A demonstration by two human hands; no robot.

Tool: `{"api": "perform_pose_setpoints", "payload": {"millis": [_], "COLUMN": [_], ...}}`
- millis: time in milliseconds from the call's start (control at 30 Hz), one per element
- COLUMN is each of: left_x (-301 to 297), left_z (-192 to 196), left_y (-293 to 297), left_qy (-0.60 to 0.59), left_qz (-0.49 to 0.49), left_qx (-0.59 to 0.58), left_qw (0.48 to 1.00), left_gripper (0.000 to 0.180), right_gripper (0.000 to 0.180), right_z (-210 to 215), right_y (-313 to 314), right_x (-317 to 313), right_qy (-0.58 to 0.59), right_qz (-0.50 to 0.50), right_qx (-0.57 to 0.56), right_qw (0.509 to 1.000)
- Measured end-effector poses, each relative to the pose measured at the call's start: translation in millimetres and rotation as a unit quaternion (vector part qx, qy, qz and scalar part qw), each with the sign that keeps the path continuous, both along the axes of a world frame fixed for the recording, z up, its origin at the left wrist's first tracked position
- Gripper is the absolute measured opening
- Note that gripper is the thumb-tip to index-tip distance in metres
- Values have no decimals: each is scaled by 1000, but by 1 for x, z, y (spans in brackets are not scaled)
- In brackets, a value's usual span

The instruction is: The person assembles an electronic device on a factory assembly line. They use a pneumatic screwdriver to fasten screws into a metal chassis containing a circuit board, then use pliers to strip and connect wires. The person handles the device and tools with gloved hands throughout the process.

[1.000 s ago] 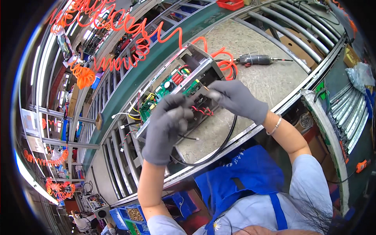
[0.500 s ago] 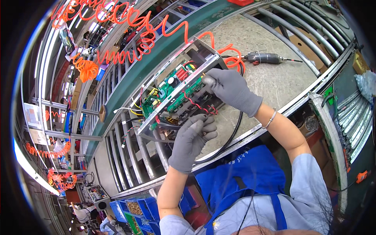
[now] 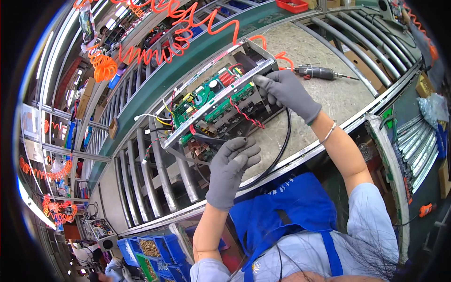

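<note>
While the metal chassis point(image 3: 221, 101) with its 2 green circuit boards point(image 3: 206, 96) sits tilted on the worktop point(image 3: 329, 89), the right hand point(image 3: 284, 91) grips its right end and the left hand point(image 3: 230, 169) hovers spread just below it; it looks stiff and heavy, its wiring fragile, best held by the frame edges.

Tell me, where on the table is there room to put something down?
Bare speckled table lies right of the right hand, below the screwdriver tool, up to the metal rail. It is crowded around the open metal chassis, the black cable and the left hand.
</note>
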State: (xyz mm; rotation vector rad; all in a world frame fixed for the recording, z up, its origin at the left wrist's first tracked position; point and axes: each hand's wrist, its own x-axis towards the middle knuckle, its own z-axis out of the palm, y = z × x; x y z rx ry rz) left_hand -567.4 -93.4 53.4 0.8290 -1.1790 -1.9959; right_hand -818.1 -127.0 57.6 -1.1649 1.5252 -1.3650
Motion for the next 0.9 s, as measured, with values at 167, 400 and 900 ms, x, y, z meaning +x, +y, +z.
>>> {"api": "perform_pose_setpoints", "payload": {"millis": [167, 400, 900], "left_x": [-3, 17, 49], "left_z": [-3, -3, -11], "left_y": [12, 3, 20], "left_qy": [45, 141, -145], "left_qz": [6, 70, -10], "left_qx": [-37, -77, -429], "left_qw": [998, 984, 892], "left_gripper": [41, 62, 69], "right_gripper": [56, 43, 28], "right_z": [-4, -23, -40], "right_y": [0, 54, 59], "right_x": [6, 62, 112], "right_qy": [28, -6, -183], "right_qz": [-39, 168, 351], "right_qx": [-41, -41, 87], "right_qw": [998, 985, 914]}}
